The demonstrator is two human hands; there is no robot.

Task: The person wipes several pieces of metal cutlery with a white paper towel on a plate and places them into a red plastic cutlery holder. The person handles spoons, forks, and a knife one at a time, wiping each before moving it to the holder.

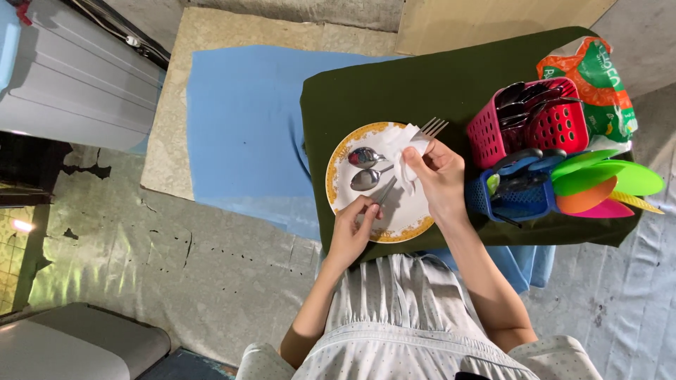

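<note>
A white plate [341,155] with a gold rim sits on a dark green cloth-covered table [394,88]. Two metal spoons [365,167] lie on its left half. My left hand [354,225] pinches the handle end of a fork [431,127], whose tines reach past the plate's far edge. My right hand [441,177] grips a white tissue [406,151] wrapped around the fork's middle.
A red basket [556,127] of dark utensils and a blue basket [520,198] stand at the table's right, with bright green, orange and pink plastic pieces [598,179] beside them. A printed bag [598,77] lies behind. A blue mat [243,119] covers the floor to the left.
</note>
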